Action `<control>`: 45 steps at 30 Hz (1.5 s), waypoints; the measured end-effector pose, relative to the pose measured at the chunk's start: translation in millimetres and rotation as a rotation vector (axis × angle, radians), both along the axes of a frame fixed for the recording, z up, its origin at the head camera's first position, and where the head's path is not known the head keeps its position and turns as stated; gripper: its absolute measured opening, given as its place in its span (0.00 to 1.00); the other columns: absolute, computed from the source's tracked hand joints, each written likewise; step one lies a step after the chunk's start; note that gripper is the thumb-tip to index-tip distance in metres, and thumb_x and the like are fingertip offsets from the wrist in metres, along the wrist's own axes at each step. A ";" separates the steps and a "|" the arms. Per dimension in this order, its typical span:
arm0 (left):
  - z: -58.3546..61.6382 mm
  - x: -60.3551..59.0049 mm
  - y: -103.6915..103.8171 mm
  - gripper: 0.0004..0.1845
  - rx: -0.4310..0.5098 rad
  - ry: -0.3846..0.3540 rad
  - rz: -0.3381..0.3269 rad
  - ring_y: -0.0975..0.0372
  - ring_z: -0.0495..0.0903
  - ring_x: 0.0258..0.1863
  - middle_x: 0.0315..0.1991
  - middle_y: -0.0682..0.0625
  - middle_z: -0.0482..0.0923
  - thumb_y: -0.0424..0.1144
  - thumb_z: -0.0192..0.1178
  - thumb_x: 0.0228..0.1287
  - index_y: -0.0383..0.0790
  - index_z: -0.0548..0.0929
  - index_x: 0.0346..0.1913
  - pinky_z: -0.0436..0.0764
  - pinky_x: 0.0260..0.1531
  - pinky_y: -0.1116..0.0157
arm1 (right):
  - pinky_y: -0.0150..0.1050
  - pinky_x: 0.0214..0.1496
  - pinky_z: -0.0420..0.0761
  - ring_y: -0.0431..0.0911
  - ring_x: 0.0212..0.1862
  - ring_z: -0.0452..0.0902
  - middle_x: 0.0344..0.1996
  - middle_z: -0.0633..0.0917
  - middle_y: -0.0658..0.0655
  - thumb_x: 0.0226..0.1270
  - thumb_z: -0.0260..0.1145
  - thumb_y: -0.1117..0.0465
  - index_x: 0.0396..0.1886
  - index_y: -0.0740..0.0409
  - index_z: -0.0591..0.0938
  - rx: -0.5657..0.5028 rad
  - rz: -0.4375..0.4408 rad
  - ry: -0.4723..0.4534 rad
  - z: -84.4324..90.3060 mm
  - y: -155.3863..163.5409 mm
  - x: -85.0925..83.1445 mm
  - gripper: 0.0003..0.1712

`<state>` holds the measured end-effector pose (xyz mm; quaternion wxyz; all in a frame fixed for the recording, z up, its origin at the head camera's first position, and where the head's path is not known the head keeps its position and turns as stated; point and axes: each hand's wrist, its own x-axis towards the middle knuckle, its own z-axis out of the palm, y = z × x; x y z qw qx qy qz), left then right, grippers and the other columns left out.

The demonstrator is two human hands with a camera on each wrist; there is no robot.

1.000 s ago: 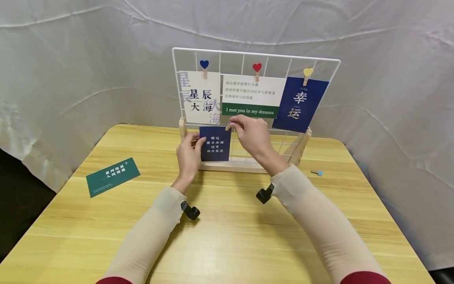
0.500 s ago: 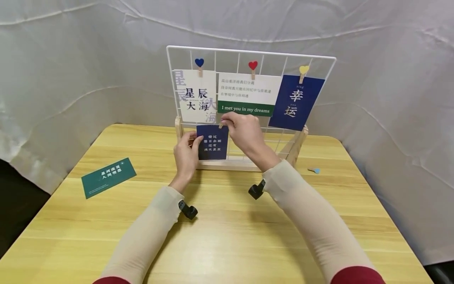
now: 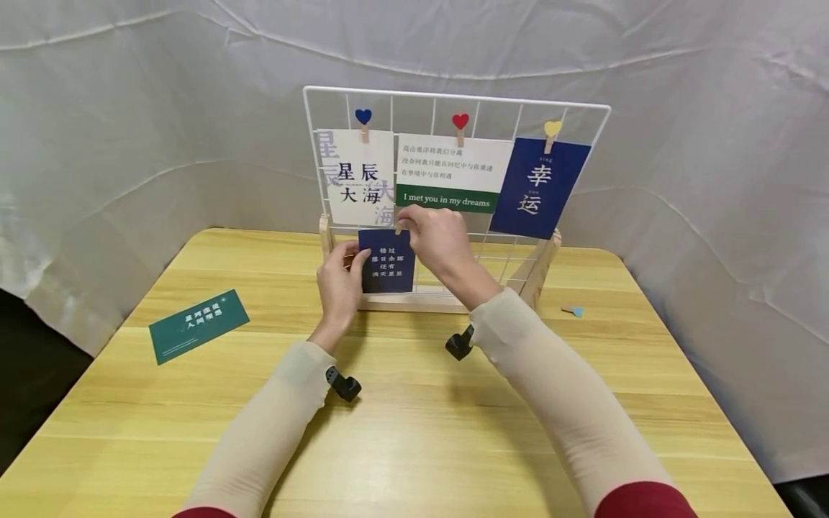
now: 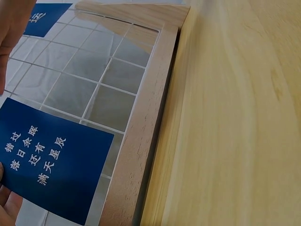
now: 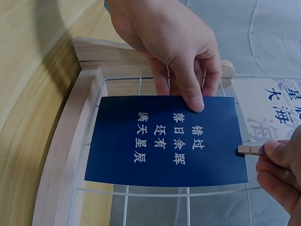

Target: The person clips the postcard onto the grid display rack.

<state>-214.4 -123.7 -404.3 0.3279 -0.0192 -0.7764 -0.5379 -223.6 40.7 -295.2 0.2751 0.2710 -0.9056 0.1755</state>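
A white wire grid panel [image 3: 586,108] stands in a wooden base [image 4: 141,155] at the back of the table. My left hand [image 3: 352,259] holds a small dark blue card [image 3: 386,260] against the lower grid, thumb on its face. In the right wrist view that thumb [image 5: 190,94] presses the card [image 5: 164,141]. My right hand [image 3: 404,219] pinches a small wooden clothespin [image 5: 249,149] at the card's top edge. The left wrist view shows the same card [image 4: 51,165] over the wires. Three cards hang above on heart clips: white [image 3: 359,180], white-and-green [image 3: 450,173], blue [image 3: 537,188].
A green card [image 3: 198,326] lies flat on the yellow wooden table [image 3: 414,432] at the left. A small blue heart clip [image 3: 573,311] lies on the table right of the panel. White cloth hangs behind and at both sides.
My right hand has slid the clothespin a little left along the blue card's top edge. The left hand keeps the card in place.
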 end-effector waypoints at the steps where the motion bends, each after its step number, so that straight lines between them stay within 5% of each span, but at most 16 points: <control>1: -0.3 -0.3 0.2 0.11 -0.001 0.001 0.000 0.53 0.85 0.40 0.43 0.43 0.85 0.39 0.64 0.67 0.35 0.83 0.47 0.83 0.42 0.58 | 0.43 0.42 0.80 0.49 0.35 0.86 0.38 0.89 0.52 0.70 0.65 0.60 0.44 0.56 0.88 0.003 -0.003 -0.005 -0.1 -0.8 -0.2 0.09; 17: -1.1 -1.5 0.3 0.11 0.004 0.020 0.000 0.54 0.85 0.39 0.42 0.43 0.85 0.38 0.64 0.66 0.35 0.83 0.47 0.83 0.41 0.59 | 0.40 0.44 0.81 0.48 0.37 0.85 0.41 0.88 0.52 0.72 0.63 0.59 0.48 0.54 0.86 0.059 -0.080 -0.112 3.7 -11.6 -1.8 0.11; 28: -0.4 0.0 1.1 0.10 -0.011 0.019 0.006 0.54 0.85 0.40 0.41 0.43 0.85 0.38 0.63 0.67 0.35 0.83 0.47 0.83 0.42 0.59 | 0.45 0.49 0.81 0.50 0.42 0.85 0.44 0.88 0.54 0.73 0.61 0.58 0.51 0.55 0.85 0.011 -0.064 -0.091 -3.2 -11.4 -1.1 0.13; 45: 7.8 3.0 -3.5 0.11 -0.227 0.090 0.072 0.52 0.85 0.40 0.41 0.42 0.84 0.38 0.61 0.69 0.36 0.80 0.49 0.82 0.44 0.55 | 0.41 0.44 0.82 0.47 0.40 0.85 0.47 0.87 0.57 0.71 0.62 0.64 0.56 0.57 0.83 -0.153 0.023 -0.018 -25.4 14.9 14.8 0.15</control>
